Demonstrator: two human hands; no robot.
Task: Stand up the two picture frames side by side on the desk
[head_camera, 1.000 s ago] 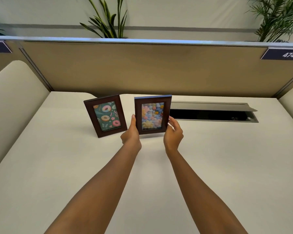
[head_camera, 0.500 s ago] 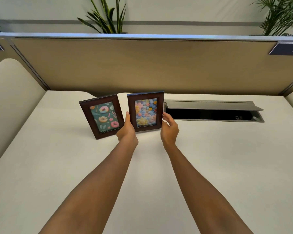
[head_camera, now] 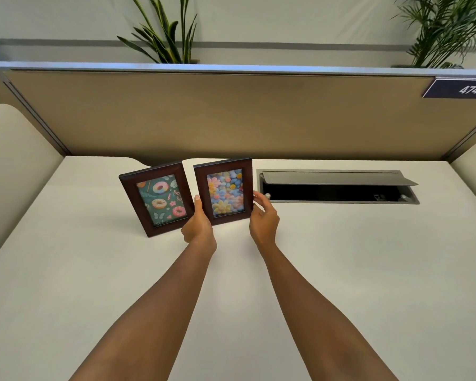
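Observation:
Two dark-brown picture frames stand side by side at the back of the white desk (head_camera: 341,270). The doughnut picture frame (head_camera: 160,199) stands on its own at the left, tilted slightly left. Just to its right is the flower picture frame (head_camera: 224,192), upright, with its bottom edge at the desk surface. My left hand (head_camera: 198,226) grips its lower left edge, thumb on the front. My right hand (head_camera: 264,218) rests its fingertips on the right edge, with the palm held away from the frame.
An open cable hatch (head_camera: 338,187) with a raised grey lid is sunk into the desk right of the frames. A tan partition (head_camera: 231,114) runs behind, with a sign reading 474 (head_camera: 462,89). Padded dividers flank both sides, and plants stand beyond the partition.
The flower frame has moved back and left, closer to the doughnut frame, and now sits level with it. My right palm has loosened away from the frame's edge.

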